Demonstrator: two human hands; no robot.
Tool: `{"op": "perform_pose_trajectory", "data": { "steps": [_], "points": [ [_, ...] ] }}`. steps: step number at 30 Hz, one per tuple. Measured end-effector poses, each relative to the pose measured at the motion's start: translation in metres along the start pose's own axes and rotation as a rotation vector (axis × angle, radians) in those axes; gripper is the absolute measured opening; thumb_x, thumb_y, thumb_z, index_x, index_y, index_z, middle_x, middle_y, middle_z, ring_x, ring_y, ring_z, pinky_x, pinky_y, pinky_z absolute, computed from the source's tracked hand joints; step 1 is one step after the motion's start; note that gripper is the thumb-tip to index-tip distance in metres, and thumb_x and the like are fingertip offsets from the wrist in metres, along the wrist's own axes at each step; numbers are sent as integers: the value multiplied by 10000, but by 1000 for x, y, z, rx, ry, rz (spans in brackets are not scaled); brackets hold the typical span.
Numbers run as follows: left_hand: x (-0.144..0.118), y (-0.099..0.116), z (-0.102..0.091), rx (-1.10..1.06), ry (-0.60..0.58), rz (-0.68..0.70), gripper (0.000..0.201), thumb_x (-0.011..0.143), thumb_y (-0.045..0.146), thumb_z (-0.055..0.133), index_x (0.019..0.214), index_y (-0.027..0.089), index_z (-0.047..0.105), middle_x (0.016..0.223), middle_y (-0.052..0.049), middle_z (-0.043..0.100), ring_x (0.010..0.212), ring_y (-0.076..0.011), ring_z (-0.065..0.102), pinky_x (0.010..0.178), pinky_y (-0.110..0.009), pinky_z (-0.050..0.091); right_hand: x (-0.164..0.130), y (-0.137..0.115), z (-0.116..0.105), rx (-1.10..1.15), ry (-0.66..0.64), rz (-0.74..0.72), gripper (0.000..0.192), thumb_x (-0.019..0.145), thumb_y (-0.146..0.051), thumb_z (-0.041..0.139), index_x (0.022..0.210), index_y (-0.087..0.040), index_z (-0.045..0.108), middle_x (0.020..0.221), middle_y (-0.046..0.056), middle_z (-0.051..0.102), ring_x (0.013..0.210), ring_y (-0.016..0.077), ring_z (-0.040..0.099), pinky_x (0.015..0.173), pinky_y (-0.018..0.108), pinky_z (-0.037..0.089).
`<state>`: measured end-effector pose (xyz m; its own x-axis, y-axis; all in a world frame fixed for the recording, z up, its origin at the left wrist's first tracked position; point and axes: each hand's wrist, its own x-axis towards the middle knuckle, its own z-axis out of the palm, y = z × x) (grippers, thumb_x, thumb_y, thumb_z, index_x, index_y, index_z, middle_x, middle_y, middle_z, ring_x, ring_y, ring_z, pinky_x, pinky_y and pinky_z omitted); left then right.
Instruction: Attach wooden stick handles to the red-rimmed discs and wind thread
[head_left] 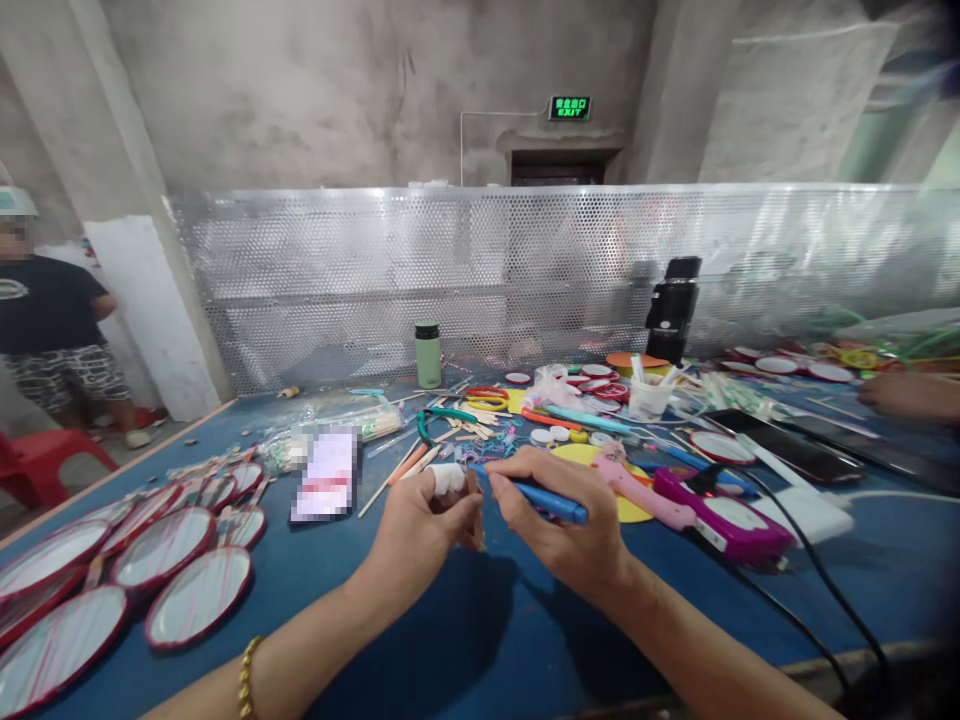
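My left hand [416,525] has its fingers closed on a small brown piece, mostly hidden by the fingers, so its kind is unclear. White wrapping [449,479] covers one of its fingers. In my right hand [562,510] is a blue pen-like tool [551,502], its tip pointing left toward the brown piece. Both hands are close together above the blue table. Just beyond them lie teal-handled pliers or scissors [442,413] and several thin wooden sticks [472,425]. A yellow disc [634,508] with a pink tool [645,490] over it lies right of my right hand.
Red-rimmed round pieces [199,597] crowd the left side, near a phone [326,475]. A green bottle [427,355], black thermos [673,312] and white cup [649,396] stand behind. Rightward are a purple device [724,515], cables and another person's hand [911,397]. A person [52,320] stands far left.
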<state>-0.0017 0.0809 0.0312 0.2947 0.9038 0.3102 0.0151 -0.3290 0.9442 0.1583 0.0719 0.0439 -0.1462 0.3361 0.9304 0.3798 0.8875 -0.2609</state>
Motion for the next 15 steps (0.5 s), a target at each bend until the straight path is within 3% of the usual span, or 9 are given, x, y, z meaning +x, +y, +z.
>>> {"op": "perform_pose_trajectory", "data": {
  "steps": [15],
  "points": [
    [0, 1, 0, -4, -14, -4, 206, 784, 275, 645, 622, 168, 574, 536, -4, 643, 493, -133, 608, 526, -243, 530, 1, -2, -1, 10, 7, 15, 124, 841, -84, 617, 858, -179, 696, 707, 0, 674, 589, 112, 599, 586, 241, 492]
  ]
}}
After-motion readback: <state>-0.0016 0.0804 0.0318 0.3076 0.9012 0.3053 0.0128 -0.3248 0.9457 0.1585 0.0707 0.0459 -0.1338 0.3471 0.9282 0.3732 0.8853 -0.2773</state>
